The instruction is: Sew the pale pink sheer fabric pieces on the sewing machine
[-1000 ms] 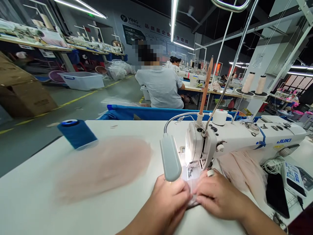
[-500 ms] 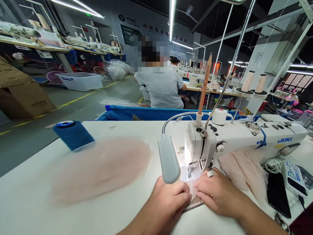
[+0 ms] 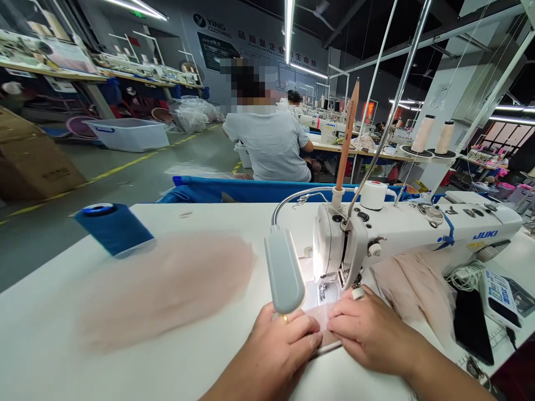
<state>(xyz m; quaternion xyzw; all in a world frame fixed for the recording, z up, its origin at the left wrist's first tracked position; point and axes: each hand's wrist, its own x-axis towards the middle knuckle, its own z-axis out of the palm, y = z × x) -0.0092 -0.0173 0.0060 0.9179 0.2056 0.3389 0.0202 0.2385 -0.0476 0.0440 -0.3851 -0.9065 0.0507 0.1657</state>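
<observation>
At the needle end of the white sewing machine [image 3: 418, 228], a strip of sheer pale pink fabric [image 3: 324, 318] lies under the lit presser foot [image 3: 325, 291]. My left hand [image 3: 286, 342] is closed on the fabric's left side, fingers curled and pressed down; a ring shows on one finger. Across from it, my right hand [image 3: 368, 328] has its fingers pressed together on the fabric's right edge, just below the needle area. The fingertips of both hands are close together but apart. A grey lamp head [image 3: 285, 271] hangs just above my left hand and partly hides it.
Sheer pink fabric [image 3: 175, 289] spreads left on the table, by a blue thread cone [image 3: 115, 228]. More pink fabric [image 3: 418, 278] lies under the machine arm, near a black phone [image 3: 472, 323] and a white box [image 3: 501, 298]. A person [image 3: 267, 145] sits ahead.
The view has shifted slightly, so the scene sits a little further left. My left hand has turned slightly, its ring now showing. A bit more fabric shows between the hands.
</observation>
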